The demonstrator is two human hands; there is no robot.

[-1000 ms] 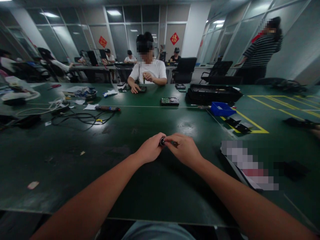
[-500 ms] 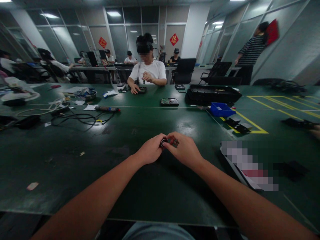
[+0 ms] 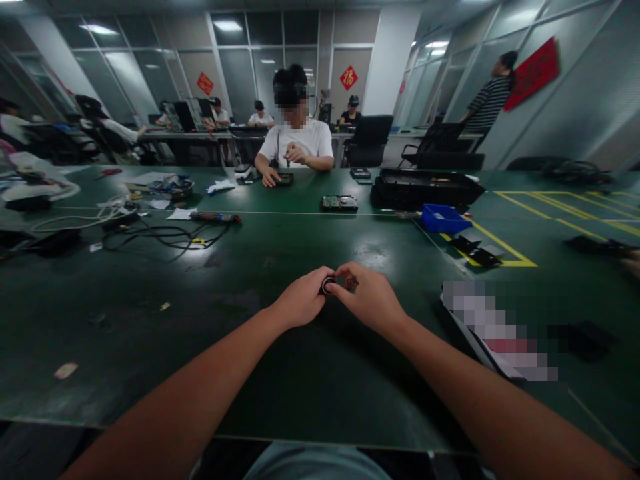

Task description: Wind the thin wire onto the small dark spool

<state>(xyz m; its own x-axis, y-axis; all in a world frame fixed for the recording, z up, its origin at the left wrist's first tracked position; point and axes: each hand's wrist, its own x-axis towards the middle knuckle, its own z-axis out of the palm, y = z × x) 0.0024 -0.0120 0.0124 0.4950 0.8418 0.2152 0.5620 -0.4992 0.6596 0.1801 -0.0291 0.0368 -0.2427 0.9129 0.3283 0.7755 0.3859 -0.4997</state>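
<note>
Work on the round part (image 3: 327,283), in the middle of the frame, looks under way and unfinished: it sits between the two hands, not set down on the counter (image 3: 310,393); how much is left cannot be told. The left hand (image 3: 304,300) is closed around it, the ringed end showing. The right hand (image 3: 373,297) is half curled, thumb and forefinger at that end; whether they grip it is unclear. Coppery bits (image 3: 352,283), too small to name, show inside its curl. Beyond lie a blue bin (image 3: 445,219) right of centre, a tool (image 3: 216,218) left of centre, then a drive (image 3: 339,203) and, upper middle, a co-worker (image 3: 315,141).
</note>
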